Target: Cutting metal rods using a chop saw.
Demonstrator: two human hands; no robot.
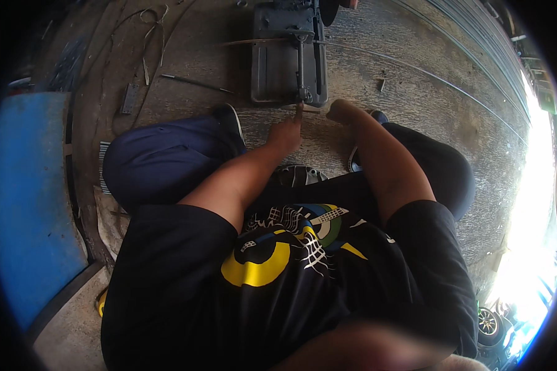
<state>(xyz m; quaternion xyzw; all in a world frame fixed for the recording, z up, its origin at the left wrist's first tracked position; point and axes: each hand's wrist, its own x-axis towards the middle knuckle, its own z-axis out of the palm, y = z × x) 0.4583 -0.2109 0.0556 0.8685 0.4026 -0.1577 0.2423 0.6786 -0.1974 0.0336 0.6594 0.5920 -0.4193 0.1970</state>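
A dark cut-off saw (284, 20) with a flat rectangular base stands on the floor in front of me. Its vise screw (301, 68) runs toward me along the base. At the near end of that screw, my left hand (284, 135) has its fingers on the vise handle (309, 111), a short thin bar. Just right of it, my right hand (343, 112) is closed like a fist; what it holds, if anything, is hidden. A long thin metal rod (408, 60) passes crosswise through the saw's vise and out to the right.
Several long metal bars (458, 46) lie at the far right. A thin dark rod (197, 83), a small rectangular metal piece (130, 99) and a looped strap (147, 59) rest on the left floor. A blue panel (31, 204) stands at the left. My bent legs flank the work area.
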